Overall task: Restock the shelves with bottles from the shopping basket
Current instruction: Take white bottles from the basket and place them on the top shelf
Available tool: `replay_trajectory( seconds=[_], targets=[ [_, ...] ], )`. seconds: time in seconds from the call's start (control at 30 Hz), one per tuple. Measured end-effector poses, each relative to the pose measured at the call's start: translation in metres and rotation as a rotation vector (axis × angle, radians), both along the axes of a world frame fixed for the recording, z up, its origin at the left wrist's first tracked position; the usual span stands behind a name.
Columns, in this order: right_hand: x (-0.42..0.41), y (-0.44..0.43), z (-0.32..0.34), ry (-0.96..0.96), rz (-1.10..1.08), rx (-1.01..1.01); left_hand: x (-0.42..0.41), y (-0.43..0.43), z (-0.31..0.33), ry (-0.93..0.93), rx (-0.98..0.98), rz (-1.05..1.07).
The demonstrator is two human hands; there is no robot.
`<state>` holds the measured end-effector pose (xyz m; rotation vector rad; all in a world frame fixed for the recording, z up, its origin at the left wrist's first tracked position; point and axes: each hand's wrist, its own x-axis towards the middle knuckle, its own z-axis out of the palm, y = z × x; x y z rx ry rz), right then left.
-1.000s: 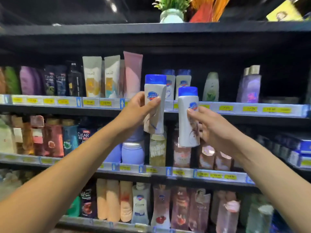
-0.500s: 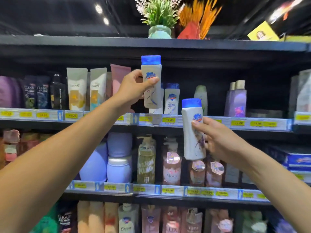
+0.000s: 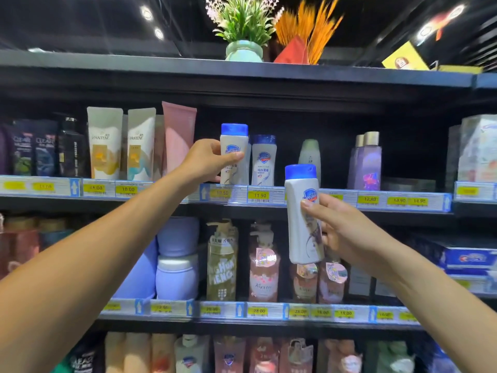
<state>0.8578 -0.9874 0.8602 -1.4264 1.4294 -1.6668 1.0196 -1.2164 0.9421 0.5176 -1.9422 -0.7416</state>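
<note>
Here the left hand [image 3: 207, 160] grips a white blue-capped bottle [image 3: 234, 154] from the side, thumb across the label and fingers curled round the back. That bottle is upright at the front of the upper product shelf [image 3: 419, 201], its base level with the yellow-tagged price rail; whether it already rests on the board cannot be told. It sits just beside a matching shelved bottle [image 3: 263, 162], with a pale green bottle [image 3: 309, 154] and two purple bottles [image 3: 367, 165] further right. The right hand [image 3: 347, 232] holds a second blue-capped bottle [image 3: 302, 214] in the air in front of the shelving, lower than the first one. Its thumb presses on the front below the logo while its curled fingers wrap the far side. This bottle leans slightly, its cap overlapping the upper shelf's rail and its base hanging before the pump bottles [image 3: 263, 265] on the shelf below. To the left of the left hand stand a pink tube [image 3: 177, 135] and two Pantene tubes [image 3: 105, 144]. A potted plant [image 3: 243, 30] stands on the top board.
</note>
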Motion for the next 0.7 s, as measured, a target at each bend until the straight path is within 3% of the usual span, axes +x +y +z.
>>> replay_trajectory(
  seconds=[0.7],
  targets=[
    [-0.002, -0.014, 0.023, 0.109, -0.037, -0.056, -0.006, 0.002, -0.003, -0.048, -0.006, 0.115]
  ],
)
